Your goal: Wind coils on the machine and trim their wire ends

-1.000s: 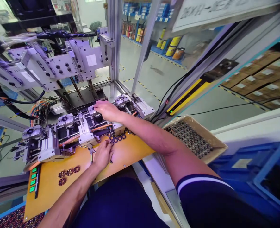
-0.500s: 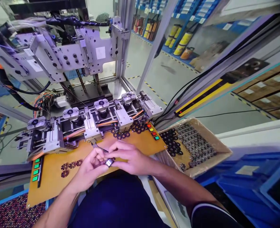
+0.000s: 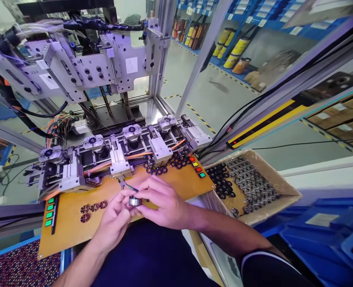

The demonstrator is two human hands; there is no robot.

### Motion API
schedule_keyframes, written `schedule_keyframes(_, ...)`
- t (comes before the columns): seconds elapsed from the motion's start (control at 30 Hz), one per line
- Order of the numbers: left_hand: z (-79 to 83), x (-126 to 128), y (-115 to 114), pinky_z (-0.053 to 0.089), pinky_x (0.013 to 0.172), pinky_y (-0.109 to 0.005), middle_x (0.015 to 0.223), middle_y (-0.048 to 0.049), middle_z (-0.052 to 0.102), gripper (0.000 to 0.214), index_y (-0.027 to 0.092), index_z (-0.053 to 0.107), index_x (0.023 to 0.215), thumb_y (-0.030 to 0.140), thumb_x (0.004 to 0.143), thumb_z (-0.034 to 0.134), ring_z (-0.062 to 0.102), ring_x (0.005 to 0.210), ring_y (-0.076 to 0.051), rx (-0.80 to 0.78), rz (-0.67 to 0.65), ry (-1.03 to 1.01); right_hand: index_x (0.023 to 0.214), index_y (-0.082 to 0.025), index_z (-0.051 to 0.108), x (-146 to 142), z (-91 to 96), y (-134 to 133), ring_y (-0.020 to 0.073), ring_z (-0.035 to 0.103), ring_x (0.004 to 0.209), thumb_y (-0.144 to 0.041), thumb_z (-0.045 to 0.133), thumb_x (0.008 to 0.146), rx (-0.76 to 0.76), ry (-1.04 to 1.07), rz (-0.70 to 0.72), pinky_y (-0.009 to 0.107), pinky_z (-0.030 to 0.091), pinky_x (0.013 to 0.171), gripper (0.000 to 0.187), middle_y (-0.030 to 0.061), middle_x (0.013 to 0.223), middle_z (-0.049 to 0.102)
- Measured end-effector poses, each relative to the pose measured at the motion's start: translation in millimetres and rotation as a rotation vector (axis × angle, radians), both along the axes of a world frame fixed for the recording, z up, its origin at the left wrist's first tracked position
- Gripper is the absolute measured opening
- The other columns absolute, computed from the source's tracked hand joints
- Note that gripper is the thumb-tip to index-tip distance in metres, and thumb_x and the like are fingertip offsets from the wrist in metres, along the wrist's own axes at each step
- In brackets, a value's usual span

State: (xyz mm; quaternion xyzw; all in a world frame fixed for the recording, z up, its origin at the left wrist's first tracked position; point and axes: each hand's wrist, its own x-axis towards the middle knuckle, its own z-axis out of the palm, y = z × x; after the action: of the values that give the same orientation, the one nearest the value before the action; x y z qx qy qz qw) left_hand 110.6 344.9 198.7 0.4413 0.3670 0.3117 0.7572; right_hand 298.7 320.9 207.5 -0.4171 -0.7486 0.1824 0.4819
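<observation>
A flat orange-yellow counter [image 3: 65, 235] stretches in front of a grey metal machine [image 3: 162, 149]. Over its near edge, the left hand [image 3: 115, 217] and right hand [image 3: 164, 201] pinch one short silver metal cylinder [image 3: 135, 201] between their fingertips. Just beyond them lie dark-handled pliers [image 3: 123, 184]; to their left, four small round copper-and-black parts [image 3: 94, 207]; farther right, an open brown cardboard box [image 3: 272, 207].

Left hand [image 3: 115, 219], right hand [image 3: 167, 204] pinching metal ring [image 3: 135, 201] near orange board [image 3: 67, 231].

Yellow spools [image 3: 238, 48] on blue shelving [image 3: 255, 21]; labelled cartons [image 3: 348, 113] stacked far right; striped tape [image 3: 200, 118] along grey floor [image 3: 224, 109].
</observation>
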Motion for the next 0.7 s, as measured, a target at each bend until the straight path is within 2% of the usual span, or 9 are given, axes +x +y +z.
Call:
schedule_keyframes(0.07,-1.3,-3,1,0.052,0.074,-0.028,0.083,-0.0026,0.065,0.035,0.021,0.066,0.103,0.045,0.079,0.076,0.061,0.074,-0.014,0.043,0.032,0.039,0.11,-0.026,0.066,2,3.7,2,0.0222,0.061,0.087,-0.023,0.065,0.087,-0.042,-0.01,0.018,0.04,0.054,0.08,0.023,0.0067,0.092,0.066)
schedule_keyframes(0.17,-1.8,-8,2,0.05,0.077,-0.024,0.087,-0.0022,0.066,0.026,0.021,0.067,0.102,0.031,0.08,0.077,0.06,0.079,-0.013,0.124,0.063,0.11,0.107,-0.024,0.07,8,10.1,6,0.0212,0.062,0.097,-0.026,0.067,0.088,-0.222,0.015,0.129,0.038,0.054,0.089,0.019,0.0083,0.102,0.065)
schedule_keyframes(0.27,-1.6,-13,3,0.051,0.076,-0.024,0.084,-0.0015,0.067,0.027,0.021,0.068,0.105,0.029,0.08,0.077,0.061,0.079,-0.014,0.225,0.02,0.225,0.101,-0.022,0.073,14,11.7,13,0.0195,0.063,0.106,-0.024,0.068,0.089,-0.353,0.046,0.273,0.034,0.053,0.094,0.014,0.0092,0.114,0.063)
schedule_keyframes(0.37,-2.5,-16,3,0.055,0.078,-0.027,0.087,-0.0033,0.07,0.032,0.021,0.068,0.109,0.031,0.08,0.076,0.065,0.08,-0.016,0.303,-0.009,0.329,0.094,-0.018,0.075,23,10.9,27,0.0182,0.066,0.104,-0.021,0.07,0.087,-0.341,0.025,0.443,0.032,0.053,0.094,0.009,0.0101,0.114,0.067)
schedule_keyframes(0.43,-3.9,-22,3,0.057,0.084,-0.03,0.097,-0.0062,0.073,0.039,0.022,0.065,0.115,0.03,0.079,0.077,0.068,0.085,-0.018,0.36,0.038,0.376,0.09,-0.016,0.075,39,14.4,44,0.0158,0.069,0.096,-0.019,0.07,0.087,-0.293,-0.012,0.493,0.029,0.055,0.09,0.006,0.0084,0.105,0.072)
schedule_keyframes(0.5,-6.4,-33,2,0.058,0.089,-0.034,0.109,-0.0094,0.074,0.045,0.022,0.064,0.119,0.03,0.078,0.077,0.07,0.092,-0.02,0.411,0.117,0.431,0.086,-0.016,0.075,67,22.0,71,0.014,0.07,0.092,-0.016,0.071,0.085,-0.219,-0.114,0.354,0.028,0.055,0.089,0.004,0.0057,0.099,0.074)
schedule_keyframes(0.57,-10.8,-50,0,0.059,0.091,-0.036,0.113,-0.0111,0.074,0.046,0.021,0.064,0.118,0.033,0.076,0.078,0.071,0.097,-0.023,0.412,0.194,0.508,0.083,-0.016,0.075,105,31.0,104,0.0148,0.069,0.093,-0.011,0.071,0.082,-0.144,-0.271,0.056,0.03,0.054,0.09,0.006,0.0054,0.1,0.075)
schedule_keyframes(0.6,-13.9,-59,-2,0.059,0.092,-0.037,0.112,-0.011,0.074,0.046,0.02,0.065,0.115,0.036,0.075,0.079,0.071,0.098,-0.025,0.389,0.232,0.55,0.081,-0.015,0.075,125,34.8,122,0.017,0.069,0.094,-0.008,0.07,0.08,-0.137,-0.308,-0.047,0.032,0.054,0.09,0.009,0.0072,0.1,0.075)
schedule_keyframes(0.7,-26.2,-85,-8,0.058,0.098,-0.039,0.111,-0.009,0.075,0.046,0.021,0.067,0.111,0.045,0.073,0.078,0.072,0.101,-0.027,0.31,0.375,0.646,0.078,-0.012,0.075,180,38.4,166,0.0218,0.069,0.089,-0.002,0.067,0.075,-0.147,-0.372,-0.225,0.039,0.053,0.088,0.013,0.0102,0.094,0.075)
